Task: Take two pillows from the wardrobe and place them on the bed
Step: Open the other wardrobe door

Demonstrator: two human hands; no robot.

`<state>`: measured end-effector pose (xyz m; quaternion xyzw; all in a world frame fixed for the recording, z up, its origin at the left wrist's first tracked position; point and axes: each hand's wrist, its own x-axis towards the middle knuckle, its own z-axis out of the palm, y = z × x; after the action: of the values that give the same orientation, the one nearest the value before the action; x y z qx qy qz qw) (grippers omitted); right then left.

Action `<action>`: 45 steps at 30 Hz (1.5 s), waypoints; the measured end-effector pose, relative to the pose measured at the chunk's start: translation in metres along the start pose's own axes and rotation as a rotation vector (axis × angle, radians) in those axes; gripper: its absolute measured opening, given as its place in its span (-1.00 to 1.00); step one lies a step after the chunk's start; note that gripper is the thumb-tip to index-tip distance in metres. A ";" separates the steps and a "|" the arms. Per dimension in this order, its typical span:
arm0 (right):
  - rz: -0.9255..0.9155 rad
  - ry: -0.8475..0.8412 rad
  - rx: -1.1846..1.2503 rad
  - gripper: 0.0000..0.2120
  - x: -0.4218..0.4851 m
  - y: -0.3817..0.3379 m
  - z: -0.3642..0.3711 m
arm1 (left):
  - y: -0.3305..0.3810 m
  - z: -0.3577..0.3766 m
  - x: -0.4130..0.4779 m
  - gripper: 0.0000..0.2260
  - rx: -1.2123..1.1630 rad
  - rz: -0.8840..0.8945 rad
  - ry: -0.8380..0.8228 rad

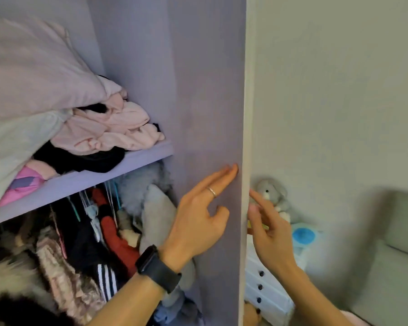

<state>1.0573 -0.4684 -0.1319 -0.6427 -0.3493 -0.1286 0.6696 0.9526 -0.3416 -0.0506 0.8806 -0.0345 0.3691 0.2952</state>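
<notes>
1. Head view looks into an open wardrobe [205, 67] with its door edge [247, 137] standing upright down the middle.
2. Left hand [198, 222] flat and open against the inside of the door, fingers straight and pointing to 1 o'clock, holding nothing. Black watch [157, 269] on that wrist and a ring [211, 191] on one finger.
3. Right hand [269, 229] on the other side of the door edge, at 3 o'clock from the left hand. Fingers loose and partly open, touching or almost touching the edge. Holding nothing as far as can be seen.
4. Top pillow [33, 71], pale pink, lying on the shelf [137, 156] at 10 o'clock from both hands, well apart from them.
5. Second pillow [14, 147], pale and whitish, squashed under the first one and poking out at the far left.
6. Both pillows long from left to right, with the near corners pointing toward the door.
7. Pink clothes [118, 128] heaped just beside the pillows, touching them. Hanging clothes [92, 231] under the shelf.
8. Left hand nearer to the pillows, since nothing but air between it and the shelf. Right hand blocked by the door.
9. Neither pillow taken out so far, so the job looks only just begun.
10. Likely need: reach up and left, to 10 o'clock, and pull the top pillow out by its near corner.
11. Bed not clearly seen; soft grey thing [386, 255] at 4 o'clock may be part of it, cannot tell.
</notes>
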 end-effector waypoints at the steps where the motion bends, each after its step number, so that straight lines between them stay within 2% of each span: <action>1: 0.020 0.041 -0.013 -0.70 0.000 0.001 -0.013 | -0.002 0.012 0.008 -0.30 0.065 0.039 -0.031; 2: 0.031 0.072 -0.030 -0.71 0.002 0.001 -0.024 | -0.005 0.024 0.016 -0.31 0.133 0.090 -0.055; 6: 0.102 0.097 -0.198 -0.52 0.021 0.019 -0.058 | -0.027 0.075 0.051 -0.34 0.360 0.285 -0.067; 9: 0.147 0.095 -0.324 -0.47 0.037 0.033 -0.074 | -0.037 0.106 0.072 -0.20 0.500 0.301 -0.142; 13: 0.169 0.112 -0.440 -0.48 0.054 0.043 -0.078 | -0.051 0.132 0.087 -0.09 0.658 0.304 -0.137; 17: 0.135 0.155 -0.567 -0.46 0.060 0.058 -0.074 | -0.054 0.142 0.093 -0.08 0.686 0.290 -0.135; 20: 0.098 0.211 -0.616 -0.45 0.051 0.061 -0.064 | -0.055 0.138 0.089 -0.18 0.610 0.287 -0.128; 22: 0.040 0.276 -0.650 -0.45 0.036 0.059 -0.054 | -0.063 0.128 0.078 -0.31 0.497 0.210 -0.112; 24: -0.082 0.294 -0.724 -0.46 0.016 0.060 -0.040 | -0.078 0.114 0.060 -0.42 0.394 0.058 -0.076; 27: -0.238 0.141 -0.772 -0.55 -0.009 0.078 -0.007 | -0.110 0.087 0.022 -0.50 0.370 -0.161 -0.031; 30: -0.223 -0.064 -0.700 -0.62 -0.014 0.098 0.039 | -0.142 0.056 -0.016 -0.53 0.475 -0.284 -0.031; 35: -0.300 -0.336 -0.490 -0.71 0.004 0.105 0.123 | -0.170 -0.006 -0.063 -0.54 0.751 -0.465 0.010; 39: -0.400 -0.410 -0.350 -0.75 0.032 0.082 0.177 | -0.158 -0.057 -0.072 -0.56 0.901 -0.598 0.109; 45: -0.570 -0.446 -0.126 -0.73 0.090 0.011 0.243 | -0.113 -0.141 -0.050 -0.58 1.103 -0.657 0.345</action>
<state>1.0551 -0.2109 -0.1006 -0.5718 -0.6431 -0.1878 0.4735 0.8589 -0.1797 -0.0625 0.7957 0.4773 0.3592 -0.1003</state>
